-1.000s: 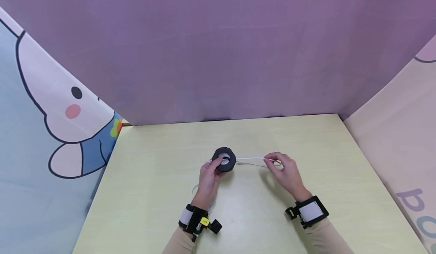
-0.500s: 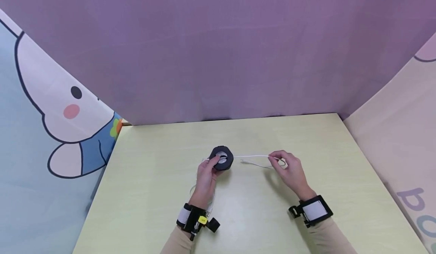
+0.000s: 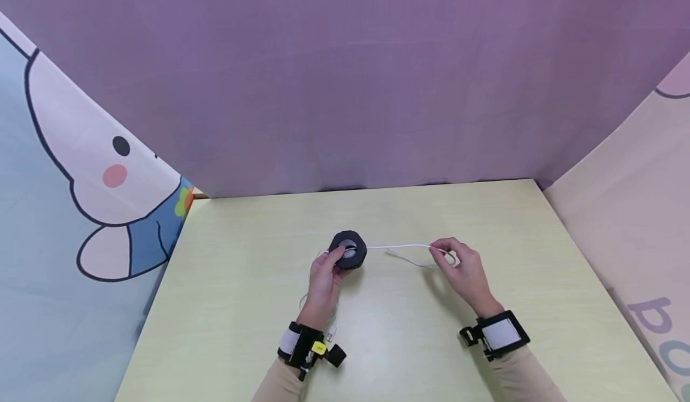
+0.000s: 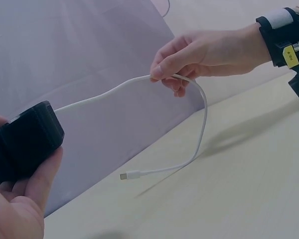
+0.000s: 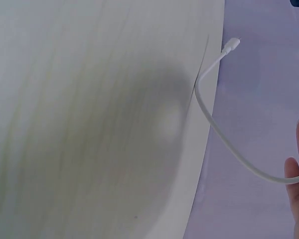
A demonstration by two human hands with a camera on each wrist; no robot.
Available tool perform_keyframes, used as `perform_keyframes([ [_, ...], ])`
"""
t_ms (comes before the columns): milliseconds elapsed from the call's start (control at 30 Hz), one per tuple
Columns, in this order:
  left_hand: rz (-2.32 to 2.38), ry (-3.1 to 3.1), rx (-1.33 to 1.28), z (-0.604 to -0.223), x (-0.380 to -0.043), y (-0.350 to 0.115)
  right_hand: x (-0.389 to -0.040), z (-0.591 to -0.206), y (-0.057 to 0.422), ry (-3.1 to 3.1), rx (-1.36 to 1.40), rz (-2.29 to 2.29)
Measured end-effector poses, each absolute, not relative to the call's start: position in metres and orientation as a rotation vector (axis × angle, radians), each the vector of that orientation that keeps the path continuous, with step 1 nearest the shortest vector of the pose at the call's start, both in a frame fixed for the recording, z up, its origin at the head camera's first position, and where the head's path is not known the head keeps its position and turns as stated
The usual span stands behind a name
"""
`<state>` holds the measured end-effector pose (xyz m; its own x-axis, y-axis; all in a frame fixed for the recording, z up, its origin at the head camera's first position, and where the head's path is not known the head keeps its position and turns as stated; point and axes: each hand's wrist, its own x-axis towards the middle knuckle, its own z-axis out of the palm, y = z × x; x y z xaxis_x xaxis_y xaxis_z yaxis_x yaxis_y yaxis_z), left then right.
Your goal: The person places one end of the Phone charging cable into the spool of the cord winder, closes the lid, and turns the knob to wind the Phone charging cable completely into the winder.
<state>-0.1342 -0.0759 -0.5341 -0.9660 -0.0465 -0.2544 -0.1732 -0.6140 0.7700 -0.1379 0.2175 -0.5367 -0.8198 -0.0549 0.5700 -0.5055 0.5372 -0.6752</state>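
1. Wristbands. A black band (image 3: 304,348) is strapped to each wrist, nearest the viewer.
2. Near cable end. A metal-tipped plug (image 3: 330,335) hangs beside the left wrist, below loose loops of cable.
3. Left hand. The left hand (image 3: 321,285) grips the black holder (image 4: 27,142), its thumb at the central opening and its fingers underneath. The holder is above the tabletop, left of the right hand and well apart from it.
4. Right hand. The right hand (image 3: 469,276) pinches the white cable (image 3: 399,247) between thumb and fingertips. The span from holder to pinch runs nearly straight.
5. Free end. Beyond the pinch, the cable curves down and back toward the holder, ending in a small connector (image 4: 133,174).
6. Handling. The step in hand appears to be drawing the cable out sideways from the holder. For good results, the left hand should steady the holder without the thumb trapping the cable; the right hand should pull evenly, in line with the exit. The loops near the left wrist could snag and merit watching.
7. Background. The pale tabletop (image 3: 242,228) extends to a purple backdrop (image 3: 345,90).
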Motion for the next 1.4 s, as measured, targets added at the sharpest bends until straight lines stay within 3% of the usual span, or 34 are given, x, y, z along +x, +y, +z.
perform_keyframes([
  [533, 2.694, 1.358, -0.384, -0.530, -0.131, -0.066, -0.137, -0.533, 0.191, -2.371, 0.574, 1.396],
  [1400, 2.658, 1.431, -0.320, -0.526, -0.127, -0.049, -0.144, -0.519, 0.147, -2.293, 0.834, 1.052],
])
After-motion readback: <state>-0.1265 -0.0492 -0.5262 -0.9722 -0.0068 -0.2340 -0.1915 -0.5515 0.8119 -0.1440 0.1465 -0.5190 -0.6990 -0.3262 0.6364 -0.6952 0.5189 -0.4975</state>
